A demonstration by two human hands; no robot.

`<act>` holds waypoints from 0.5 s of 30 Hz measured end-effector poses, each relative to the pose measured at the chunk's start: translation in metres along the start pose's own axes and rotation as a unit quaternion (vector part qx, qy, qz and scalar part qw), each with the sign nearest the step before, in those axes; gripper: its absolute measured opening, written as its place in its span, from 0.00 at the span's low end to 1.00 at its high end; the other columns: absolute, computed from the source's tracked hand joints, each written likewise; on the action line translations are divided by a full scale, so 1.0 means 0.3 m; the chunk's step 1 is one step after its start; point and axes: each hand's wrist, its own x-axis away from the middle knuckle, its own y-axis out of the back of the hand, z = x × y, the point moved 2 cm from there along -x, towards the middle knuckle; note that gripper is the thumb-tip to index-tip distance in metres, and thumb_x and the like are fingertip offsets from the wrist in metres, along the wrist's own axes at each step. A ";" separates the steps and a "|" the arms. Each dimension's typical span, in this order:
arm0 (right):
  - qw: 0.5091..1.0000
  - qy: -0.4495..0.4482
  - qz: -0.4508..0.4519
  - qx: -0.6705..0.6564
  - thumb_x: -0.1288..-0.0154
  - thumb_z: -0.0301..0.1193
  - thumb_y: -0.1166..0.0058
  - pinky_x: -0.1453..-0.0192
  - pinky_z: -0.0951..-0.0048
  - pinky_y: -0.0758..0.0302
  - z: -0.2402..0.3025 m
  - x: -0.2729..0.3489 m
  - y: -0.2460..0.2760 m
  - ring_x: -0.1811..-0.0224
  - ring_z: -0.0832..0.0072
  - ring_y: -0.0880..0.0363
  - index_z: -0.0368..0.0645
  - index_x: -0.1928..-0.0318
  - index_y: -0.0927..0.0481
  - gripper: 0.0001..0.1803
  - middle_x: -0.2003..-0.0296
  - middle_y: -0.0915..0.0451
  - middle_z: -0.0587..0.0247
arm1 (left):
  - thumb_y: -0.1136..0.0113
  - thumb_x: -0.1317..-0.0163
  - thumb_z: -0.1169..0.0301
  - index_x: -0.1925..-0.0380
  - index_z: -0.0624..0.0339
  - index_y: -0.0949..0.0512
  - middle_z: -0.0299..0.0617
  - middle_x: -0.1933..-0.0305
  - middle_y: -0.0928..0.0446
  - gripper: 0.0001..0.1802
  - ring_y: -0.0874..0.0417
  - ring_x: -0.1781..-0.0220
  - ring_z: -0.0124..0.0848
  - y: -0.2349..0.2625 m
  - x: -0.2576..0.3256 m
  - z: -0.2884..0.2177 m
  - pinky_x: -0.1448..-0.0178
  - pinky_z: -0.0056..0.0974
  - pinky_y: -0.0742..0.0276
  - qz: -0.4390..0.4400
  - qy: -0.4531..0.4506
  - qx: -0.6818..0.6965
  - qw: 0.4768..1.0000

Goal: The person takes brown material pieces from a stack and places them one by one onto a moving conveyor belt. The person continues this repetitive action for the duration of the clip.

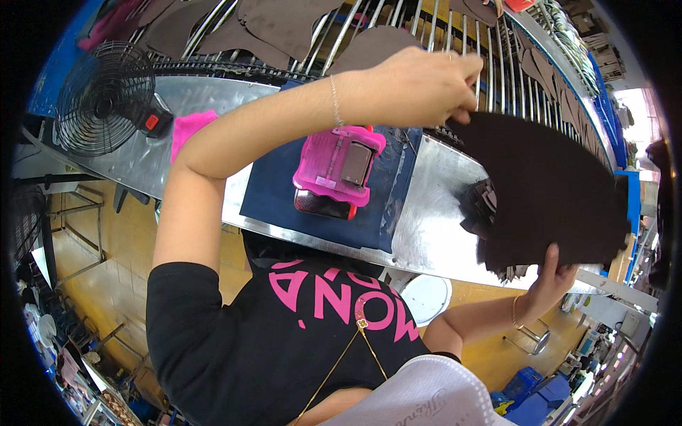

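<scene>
A large dark brown sheet piece point(554, 188), cut with a curved edge, is held up at the right over the metal table point(433, 213). My left hand point(430, 86) reaches across from the left, its fingers pinched at the piece's upper left corner. At the lower edge, my right hand point(553, 278) grips the same piece, thumb on the near face and the other fingers mostly hidden behind it. A pile of small dark pieces point(479, 206) shows beside the sheet's left edge, partly covered by it.
A pink plastic stand point(334, 167) rests on a dark blue mat point(277, 188), with a dark red-edged object point(323, 204) beneath it. A black fan point(106, 99) and pink cloth point(190, 131) are at the left. Beyond runs a rack of metal rods point(504, 78) bearing brown cut pieces point(277, 25).
</scene>
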 end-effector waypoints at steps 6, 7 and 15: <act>0.979 -0.007 0.074 -0.188 0.37 0.28 0.44 0.85 0.83 0.28 -0.057 -0.222 -0.356 0.82 0.81 0.22 0.35 0.53 0.30 0.15 0.75 0.20 0.58 | 0.38 0.43 0.60 0.42 0.59 0.35 0.55 0.41 0.42 0.31 0.35 0.38 0.51 0.154 0.078 0.138 0.36 0.46 0.37 -0.050 0.171 0.175 0.968; 0.965 -0.044 0.086 -0.244 0.37 0.27 0.44 0.82 0.79 0.24 -0.063 -0.238 -0.440 0.81 0.76 0.20 0.36 0.52 0.32 0.16 0.77 0.21 0.58 | 0.37 0.44 0.60 0.42 0.59 0.35 0.54 0.43 0.41 0.32 0.34 0.40 0.51 0.179 0.138 0.161 0.38 0.46 0.36 -0.103 0.168 0.129 0.972; 0.811 -0.225 0.232 -0.488 0.32 0.21 0.59 0.62 0.64 0.15 -0.212 -0.236 -1.138 0.62 0.62 0.18 0.44 0.45 0.39 0.16 0.56 0.26 0.54 | 0.39 0.40 0.66 0.33 0.50 0.45 0.47 0.38 0.42 0.37 0.25 0.48 0.32 0.217 0.654 0.218 0.46 0.35 0.28 -0.220 0.424 0.176 0.861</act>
